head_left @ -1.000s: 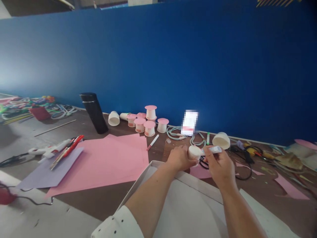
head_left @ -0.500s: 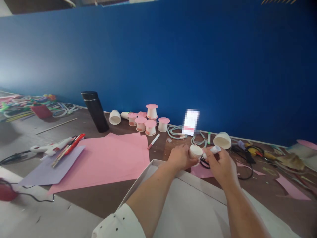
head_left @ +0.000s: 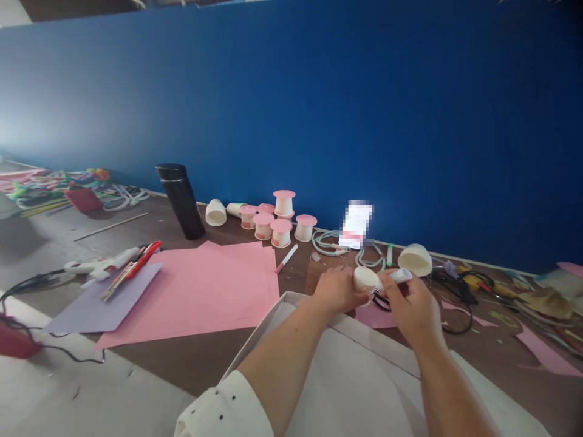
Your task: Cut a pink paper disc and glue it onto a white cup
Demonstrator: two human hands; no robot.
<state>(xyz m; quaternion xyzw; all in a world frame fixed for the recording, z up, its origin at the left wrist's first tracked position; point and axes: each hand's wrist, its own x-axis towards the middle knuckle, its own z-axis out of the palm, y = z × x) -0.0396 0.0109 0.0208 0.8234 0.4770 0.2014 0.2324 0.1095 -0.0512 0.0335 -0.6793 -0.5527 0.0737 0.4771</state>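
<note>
Pixelation covers the phone (head_left: 355, 226) that leans against the blue partition (head_left: 291, 115), so whatever its bright screen says cannot be read. Nearer the camera, the left hand (head_left: 337, 290) is wrapped around a small white cup (head_left: 365, 279), its pale round end turned upward, just beyond the far rim of a white tray (head_left: 364, 335). The right hand (head_left: 412, 303) pinches a white marker (head_left: 401, 277) and points it at the cup's side; the two hands are close together, and it is unclear whether the marker's tip touches. Any lettering on the marker is too small to make out.

Left of the phone stand small cups with pink discs (head_left: 281, 232) on top, one raised on another; some carry reddish patches low on their sides, with print too tiny to decipher. A pen with a red end (head_left: 286, 258) lies in front of them, beside coiled grey cable (head_left: 324, 244). Further left, a black bottle (head_left: 181, 203) stands behind pink sheets (head_left: 209, 291), and its visible side looks plain. A purple sheet (head_left: 98, 309) overlaps the pink ones, bearing a red cutter (head_left: 143, 260) next to a white glue gun (head_left: 102, 267).
</note>
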